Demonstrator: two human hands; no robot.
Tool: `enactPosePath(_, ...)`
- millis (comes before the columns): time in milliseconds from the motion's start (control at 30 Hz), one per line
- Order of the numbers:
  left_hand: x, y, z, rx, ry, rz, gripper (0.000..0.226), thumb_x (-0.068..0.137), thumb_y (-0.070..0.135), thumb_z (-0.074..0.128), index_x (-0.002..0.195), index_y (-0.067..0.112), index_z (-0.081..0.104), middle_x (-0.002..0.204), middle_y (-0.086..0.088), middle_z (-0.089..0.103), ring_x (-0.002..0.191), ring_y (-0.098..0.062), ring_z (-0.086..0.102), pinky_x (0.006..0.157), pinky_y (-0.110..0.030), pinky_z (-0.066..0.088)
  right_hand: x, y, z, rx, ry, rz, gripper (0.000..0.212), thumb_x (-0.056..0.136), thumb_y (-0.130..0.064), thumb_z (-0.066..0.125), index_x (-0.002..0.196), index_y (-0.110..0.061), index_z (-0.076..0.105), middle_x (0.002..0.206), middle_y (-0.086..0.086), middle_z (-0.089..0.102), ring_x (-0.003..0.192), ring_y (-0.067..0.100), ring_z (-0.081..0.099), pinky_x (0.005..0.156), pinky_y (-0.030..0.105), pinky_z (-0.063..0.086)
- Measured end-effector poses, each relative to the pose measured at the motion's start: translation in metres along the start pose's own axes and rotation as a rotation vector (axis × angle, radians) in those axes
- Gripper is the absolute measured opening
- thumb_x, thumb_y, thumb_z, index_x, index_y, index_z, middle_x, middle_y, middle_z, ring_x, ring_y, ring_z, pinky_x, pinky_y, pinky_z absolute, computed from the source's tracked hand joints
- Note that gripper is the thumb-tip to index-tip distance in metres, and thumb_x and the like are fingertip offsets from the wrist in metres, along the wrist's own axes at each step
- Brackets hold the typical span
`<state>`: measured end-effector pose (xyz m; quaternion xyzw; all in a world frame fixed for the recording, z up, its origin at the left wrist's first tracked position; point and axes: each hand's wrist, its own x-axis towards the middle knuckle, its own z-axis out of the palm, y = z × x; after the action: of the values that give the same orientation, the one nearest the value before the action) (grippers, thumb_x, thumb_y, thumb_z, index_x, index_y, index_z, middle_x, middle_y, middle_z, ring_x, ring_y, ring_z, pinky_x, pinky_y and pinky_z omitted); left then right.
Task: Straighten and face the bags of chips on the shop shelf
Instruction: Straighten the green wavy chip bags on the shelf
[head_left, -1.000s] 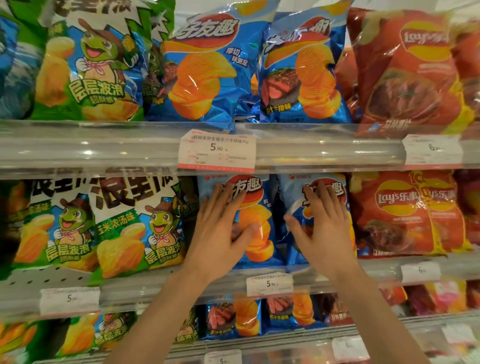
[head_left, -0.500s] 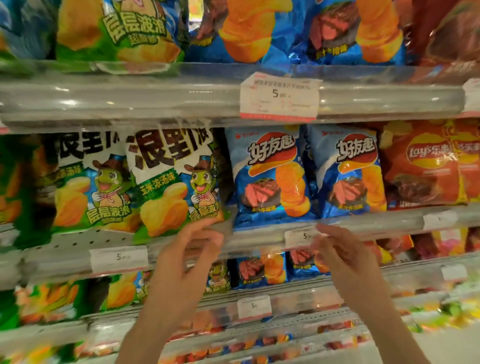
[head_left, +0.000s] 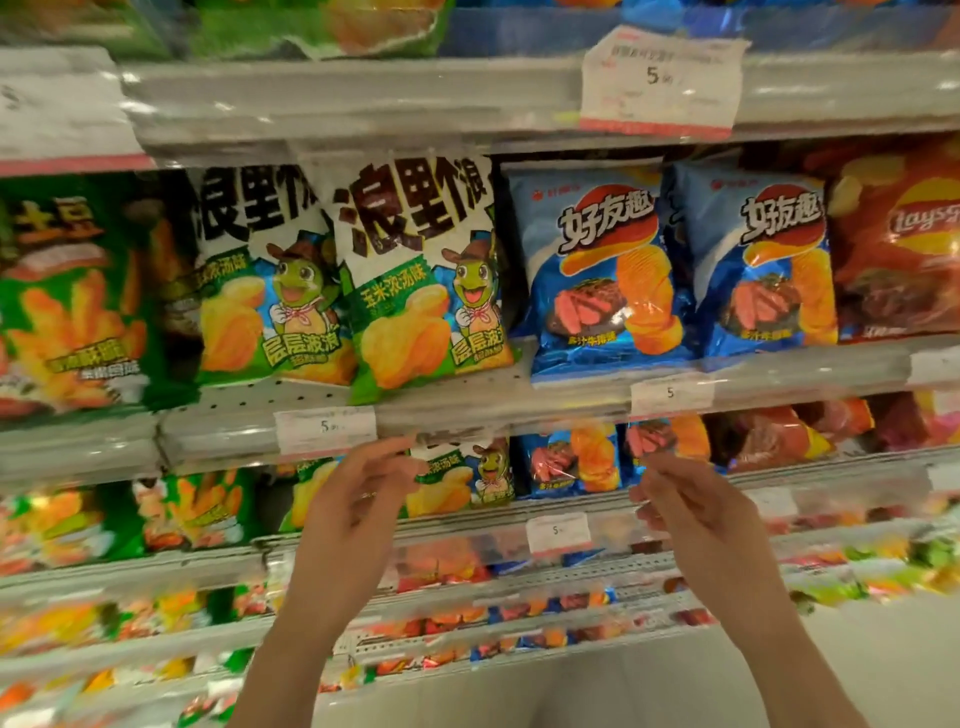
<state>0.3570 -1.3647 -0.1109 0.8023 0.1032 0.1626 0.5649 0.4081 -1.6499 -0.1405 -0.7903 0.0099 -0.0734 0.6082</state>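
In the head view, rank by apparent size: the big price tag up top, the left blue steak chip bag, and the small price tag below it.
1. left blue steak chip bag
2. big price tag
3. small price tag
The camera's wide angle may skew these slightly.

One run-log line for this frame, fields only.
phase: between bags | left hand: open, empty | right hand: open, empty | blue chip bags: upright, facing out | green chip bags: one leaning

blue steak-print bags | green-and-white frog-print bags | red bag | white price tags
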Motion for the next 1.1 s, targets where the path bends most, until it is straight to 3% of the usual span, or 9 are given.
enactPosePath(67,-0.002,0.005,0.000,0.009,0.025,-0.002,0.021,0.099,0.018,0.059,0.113,0.030,0.069,0.099,0.012,0.076,0.094,-0.008,0.071,0.090,-0.046,0.056,0.003,0.002,-0.001,0.008,-0.021,-0.006,0.011,0.096,-0.027,0.062,0.103,-0.030,0.070,0.084,-0.006,0.077,0.078,0.011,0.072,0.077,0.030,0.055)
enactPosePath(200,-0.007,0.012,-0.004,0.004,0.051,-0.008,0.018,0.099,0.019,0.060,0.111,0.030,0.069,0.102,0.011,0.076,0.100,-0.011,0.070,0.094,-0.049,0.053,0.008,0.000,0.001,0.046,-0.054,-0.003,0.013,0.098,-0.021,0.060,0.103,-0.030,0.068,0.084,-0.009,0.076,0.076,0.005,0.071,0.071,0.019,0.055)
enactPosePath(333,-0.013,0.015,-0.012,-0.004,0.077,-0.015,0.028,0.088,0.042,0.059,0.112,0.030,0.069,0.103,0.011,0.076,0.099,-0.011,0.071,0.093,-0.049,0.054,0.010,0.001,0.006,0.036,-0.089,0.018,0.013,0.098,-0.024,0.060,0.105,-0.028,0.069,0.085,-0.010,0.076,0.077,0.006,0.071,0.078,0.029,0.054)
enactPosePath(433,-0.012,0.014,-0.016,-0.013,0.083,-0.019,0.037,0.084,0.053,0.058,0.111,0.031,0.070,0.103,0.011,0.076,0.100,-0.011,0.071,0.093,-0.050,0.054,0.011,0.000,0.005,0.027,-0.092,0.016,0.013,0.098,-0.022,0.060,0.105,-0.028,0.069,0.085,-0.012,0.077,0.078,0.005,0.071,0.075,0.026,0.056)
enactPosePath(533,-0.007,0.013,-0.021,-0.028,0.071,-0.018,0.030,0.086,0.048,0.057,0.108,0.033,0.071,0.104,0.013,0.075,0.100,-0.011,0.070,0.093,-0.049,0.053,0.013,-0.005,0.005,0.028,-0.080,0.005,0.014,0.098,-0.020,0.060,0.106,-0.025,0.070,0.085,-0.010,0.077,0.080,0.005,0.072,0.079,0.020,0.057)
enactPosePath(700,0.009,0.012,-0.043,-0.065,0.060,0.033,0.027,0.086,0.046,0.059,0.105,0.031,0.073,0.099,0.012,0.076,0.095,-0.008,0.070,0.090,-0.043,0.055,0.014,-0.028,0.021,0.008,-0.031,-0.052,0.014,0.097,-0.022,0.060,0.106,-0.021,0.071,0.085,-0.008,0.076,0.080,0.008,0.071,0.080,0.025,0.057)
enactPosePath(833,0.028,0.013,-0.066,-0.088,0.074,0.063,0.014,0.096,0.029,0.064,0.108,0.028,0.071,0.098,0.011,0.075,0.094,-0.004,0.069,0.088,-0.031,0.053,0.016,-0.059,0.047,-0.014,-0.020,-0.132,0.011,0.097,-0.021,0.060,0.100,-0.022,0.070,0.081,-0.013,0.075,0.077,0.003,0.068,0.073,0.017,0.052)
enactPosePath(967,0.050,0.029,-0.066,-0.045,0.122,0.152,0.018,0.097,0.031,0.061,0.114,0.032,0.065,0.102,0.011,0.071,0.095,0.002,0.065,0.074,-0.006,0.046,0.031,-0.096,0.076,-0.051,-0.003,-0.234,0.010,0.098,-0.028,0.061,0.103,-0.028,0.069,0.084,-0.018,0.072,0.085,-0.009,0.063,0.068,0.004,0.044)
enactPosePath(1100,0.079,0.049,-0.040,0.046,0.184,0.252,0.045,0.096,0.040,0.059,0.138,0.026,0.051,0.131,0.009,0.053,0.118,0.001,0.052,0.096,-0.019,0.048,0.062,-0.135,0.112,0.029,-0.033,-0.342,0.016,0.099,-0.036,0.058,0.115,-0.036,0.061,0.108,-0.020,0.066,0.099,-0.013,0.059,0.080,0.002,0.043)
